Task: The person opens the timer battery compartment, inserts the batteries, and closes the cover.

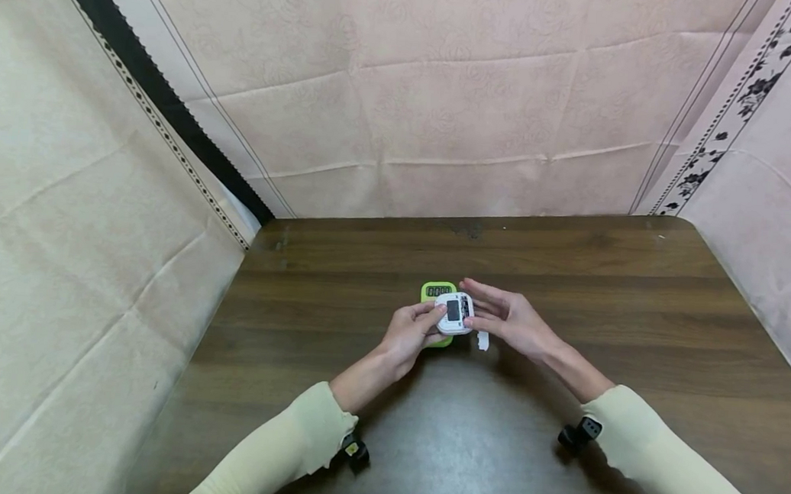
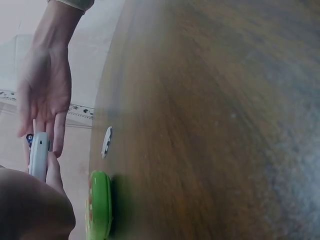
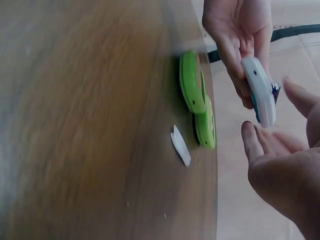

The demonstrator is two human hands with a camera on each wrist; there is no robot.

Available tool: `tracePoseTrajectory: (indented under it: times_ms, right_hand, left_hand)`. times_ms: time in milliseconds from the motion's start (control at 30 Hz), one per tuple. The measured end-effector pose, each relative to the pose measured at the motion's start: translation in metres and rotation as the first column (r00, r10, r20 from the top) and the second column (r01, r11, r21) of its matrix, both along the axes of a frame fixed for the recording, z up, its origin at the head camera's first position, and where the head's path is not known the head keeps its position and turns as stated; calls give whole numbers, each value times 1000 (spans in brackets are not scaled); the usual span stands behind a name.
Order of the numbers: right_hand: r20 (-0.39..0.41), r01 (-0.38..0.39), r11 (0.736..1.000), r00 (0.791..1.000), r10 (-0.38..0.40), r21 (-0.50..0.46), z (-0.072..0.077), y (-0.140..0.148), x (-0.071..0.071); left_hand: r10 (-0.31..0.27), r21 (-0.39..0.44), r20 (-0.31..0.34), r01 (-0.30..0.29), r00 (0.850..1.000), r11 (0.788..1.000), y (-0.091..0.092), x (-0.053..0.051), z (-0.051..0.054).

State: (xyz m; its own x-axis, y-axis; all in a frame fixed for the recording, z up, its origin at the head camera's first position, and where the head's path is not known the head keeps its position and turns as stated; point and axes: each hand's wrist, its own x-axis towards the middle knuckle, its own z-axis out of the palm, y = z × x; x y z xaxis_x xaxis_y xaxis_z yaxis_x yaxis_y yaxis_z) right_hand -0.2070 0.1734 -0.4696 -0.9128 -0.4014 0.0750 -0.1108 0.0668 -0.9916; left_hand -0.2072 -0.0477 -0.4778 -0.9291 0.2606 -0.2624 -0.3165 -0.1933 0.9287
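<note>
My left hand (image 1: pixel 406 336) grips a small white digital device (image 1: pixel 455 313) with a dark screen, thumb over its front edge. The device is held above the table, seen edge-on in both wrist views. Close to its right side, my right hand (image 1: pixel 514 323) has extended fingers; in the right wrist view its thumb stands apart from the device, and fingertip contact is unclear. Behind and beneath the device lies a green digital device (image 1: pixel 438 288) with a number display. The right wrist view shows two green bodies, one nearer (image 3: pixel 192 82) and one farther (image 3: pixel 205 125), overlapping.
A small white flat piece (image 1: pixel 483 341) lies on the wooden table (image 1: pixel 338 274) beside the green things. Patterned pale cloth (image 1: pixel 448 90) hangs behind the table and along both sides. A black band (image 1: pixel 165 93) runs down the cloth at left.
</note>
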Motion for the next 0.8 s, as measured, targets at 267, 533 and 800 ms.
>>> tracePoseTrajectory:
  times_ms: [267,533,800]
  right_hand:
    - [25,21,1000,999,-21,-1,3,-3,4]
    - [169,169,982,974,-153,-84,2,-15,8]
    - [139,168,981,978,-154,-100,-2,-9,5]
  left_hand:
    - [-19,-8,-2,19,1000,1000,-1,1,0]
    - [2,-43,-74,-5,997,999,-3,3,4]
    - [-44,-95,-137,31,990,995,-6,3,10]
